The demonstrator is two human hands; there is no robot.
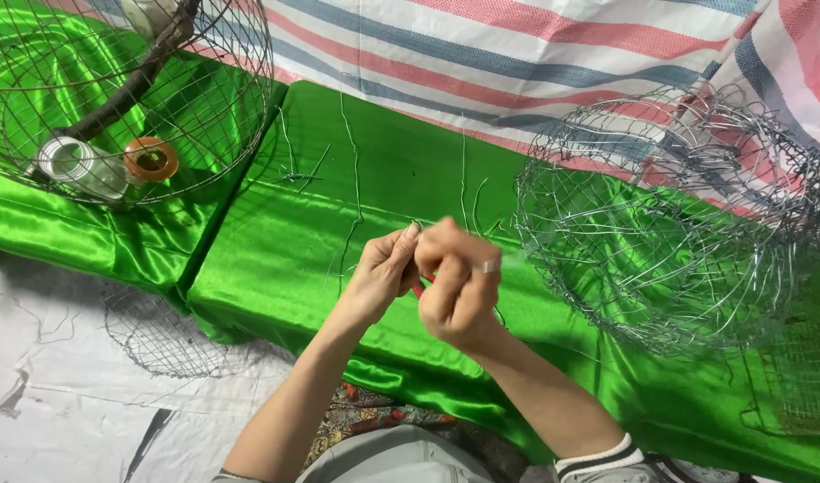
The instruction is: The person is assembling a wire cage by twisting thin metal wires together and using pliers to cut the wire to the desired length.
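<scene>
My left hand (380,270) and my right hand (459,284) meet over the shiny green cloth (276,259). Both pinch the same thin wire (417,224), whose end pokes up between the fingertips. A bit of red shows under my right fingers; I cannot tell what it is. My right hand wears a silver ring. More thin wire strands (356,179) lie on the cloth just beyond my hands.
A stack of round wire mesh baskets (669,224) sits on the right. At upper left stands a wire cage (123,89) with two tape rolls (114,165) under it. A small mesh piece (159,335) lies on white sheeting at left. Striped tarp (517,63) lies behind.
</scene>
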